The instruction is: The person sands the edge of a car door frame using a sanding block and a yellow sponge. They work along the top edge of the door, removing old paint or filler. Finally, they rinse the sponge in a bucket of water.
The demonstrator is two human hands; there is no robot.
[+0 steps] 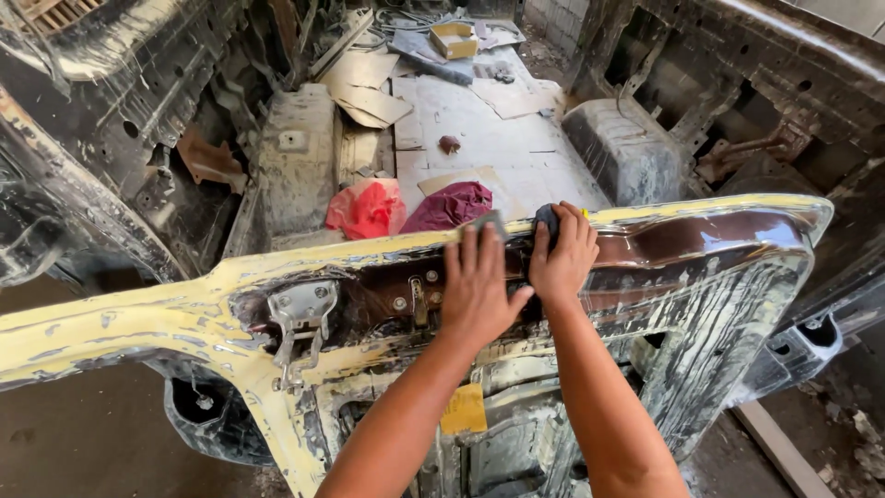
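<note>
1 car body panel (701, 249), stripped, yellow filler over dark metal, runs across the frame from 9 o'clock to 3 o'clock; its top edge rises toward the right and ends in a rounded corner at 2 o'clock. 1 bare metal hinge bracket (300, 318) sits on it at 8 o'clock of the hands.

2 hands at centre, side by side, thumbs touching. Left hand (477, 288): flat, fingers spread and straight, palm pressed on the panel; a grey sheet (489, 222), apparently abrasive paper, shows under its fingertips at the top edge. Right hand (560, 256): fingers curled over the top edge, closed on 1 dark sanding block (546, 218), only a corner of it visible.

Beyond the edge, at 12 o'clock: 1 stripped vehicle floor (479, 138), open down the middle, flanked by 2 wheel arches. On it: 1 red cloth (367, 210), 1 maroon cloth (449, 205), both just behind the panel at 11 o'clock of the hands; 1 small cardboard box (454, 39) at the far end; several loose cardboard sheets (369, 92).
</note>
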